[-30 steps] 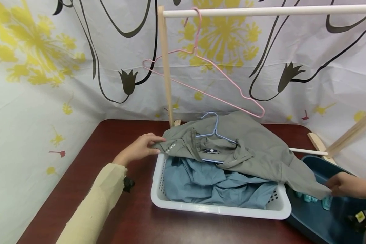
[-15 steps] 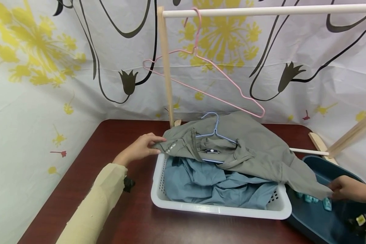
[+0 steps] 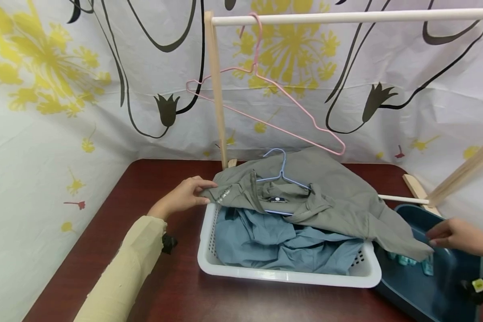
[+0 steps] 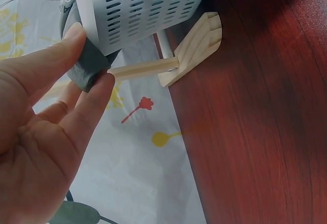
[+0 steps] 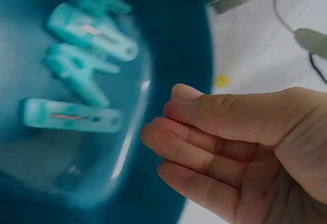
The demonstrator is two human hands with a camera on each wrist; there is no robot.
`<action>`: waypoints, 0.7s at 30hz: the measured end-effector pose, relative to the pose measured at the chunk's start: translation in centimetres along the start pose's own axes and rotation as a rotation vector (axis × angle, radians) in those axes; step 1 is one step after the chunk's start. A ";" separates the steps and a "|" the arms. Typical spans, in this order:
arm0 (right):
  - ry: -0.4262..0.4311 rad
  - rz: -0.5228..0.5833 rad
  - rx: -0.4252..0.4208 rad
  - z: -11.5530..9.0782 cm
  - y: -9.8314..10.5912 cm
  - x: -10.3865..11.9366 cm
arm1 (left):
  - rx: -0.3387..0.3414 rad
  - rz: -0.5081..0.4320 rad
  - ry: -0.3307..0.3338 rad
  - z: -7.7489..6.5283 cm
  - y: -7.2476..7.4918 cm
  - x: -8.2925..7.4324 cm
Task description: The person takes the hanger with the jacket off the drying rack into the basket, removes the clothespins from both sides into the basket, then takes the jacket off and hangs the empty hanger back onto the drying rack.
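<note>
A grey shirt (image 3: pixel 346 197) lies spread over the back of a white basket (image 3: pixel 285 275), a blue hanger (image 3: pixel 282 172) in its neck opening. My left hand (image 3: pixel 185 194) pinches the end of its left sleeve; the left wrist view shows the folded grey cloth (image 4: pixel 88 68) between thumb and fingers. Above the dark blue basin (image 3: pixel 438 286) at the right is my right hand (image 3: pixel 463 237), just apart from the other sleeve's end. Its fingers are loosely bent with nothing between them in the right wrist view. Several turquoise clothespins (image 5: pixel 71 116) lie in the basin.
A blue garment (image 3: pixel 257 246) fills the basket under the shirt. Behind stands a rack with a white rail (image 3: pixel 346 18) and wooden legs (image 3: pixel 217 89). From the rail hangs a pink hanger (image 3: pixel 298 103). Patterned cloth covers the wall behind the dark red table (image 3: pixel 169 268).
My right hand has let go of the shirt's right sleeve end and lifted slightly up and away from it. The left hand keeps its hold on the other sleeve.
</note>
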State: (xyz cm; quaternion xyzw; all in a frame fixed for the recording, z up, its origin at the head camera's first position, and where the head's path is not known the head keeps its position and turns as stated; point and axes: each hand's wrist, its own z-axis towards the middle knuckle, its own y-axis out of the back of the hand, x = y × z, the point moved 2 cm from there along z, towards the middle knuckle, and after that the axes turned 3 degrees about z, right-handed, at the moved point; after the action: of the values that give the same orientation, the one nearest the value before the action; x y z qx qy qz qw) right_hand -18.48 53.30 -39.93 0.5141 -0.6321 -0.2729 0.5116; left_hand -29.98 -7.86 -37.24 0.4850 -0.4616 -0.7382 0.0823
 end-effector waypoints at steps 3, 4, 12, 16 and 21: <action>0.025 -0.027 -0.027 -0.1 1.1 1.2 | -0.003 0.000 -0.001 -0.1 0.0 0.1; 0.032 -0.045 -0.045 -0.2 1.5 1.8 | -0.003 0.001 -0.002 -0.1 0.0 0.1; 0.132 -0.142 -0.274 0.0 4.1 8.3 | -0.005 -0.013 0.007 -0.2 0.1 0.0; 0.245 -0.080 -0.345 0.7 4.6 12.0 | -0.008 -0.020 0.016 -0.2 0.1 0.0; 0.430 -0.053 -0.417 1.8 4.5 15.6 | -0.025 -0.015 0.013 0.0 0.0 0.1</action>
State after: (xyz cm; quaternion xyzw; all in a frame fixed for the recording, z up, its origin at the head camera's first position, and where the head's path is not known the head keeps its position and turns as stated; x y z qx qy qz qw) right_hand -21.06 39.94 -30.86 0.4603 -0.4258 -0.2947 0.7211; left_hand -30.03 -7.97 -37.32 0.4921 -0.4481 -0.7413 0.0861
